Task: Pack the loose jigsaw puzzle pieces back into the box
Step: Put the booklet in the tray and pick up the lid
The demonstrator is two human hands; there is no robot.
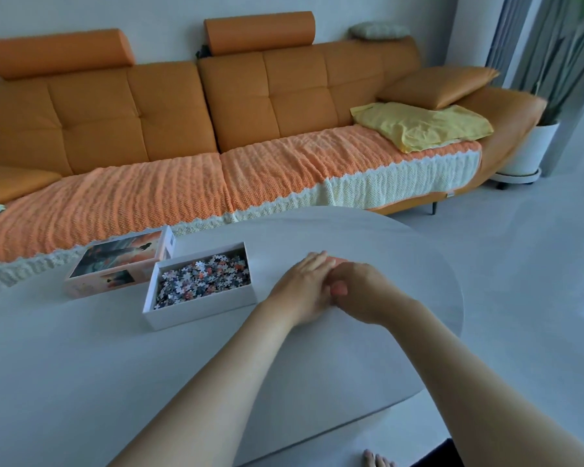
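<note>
White box (196, 306) is holding pieces (203, 276); we are cupping left hand (305, 286) and right hand (361, 291) together over something orange, grip unclear.

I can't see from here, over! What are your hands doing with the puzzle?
Left hand and right hand cupped together on table, something orange between. Box open, pieces inside. Nothing blocking.
</note>
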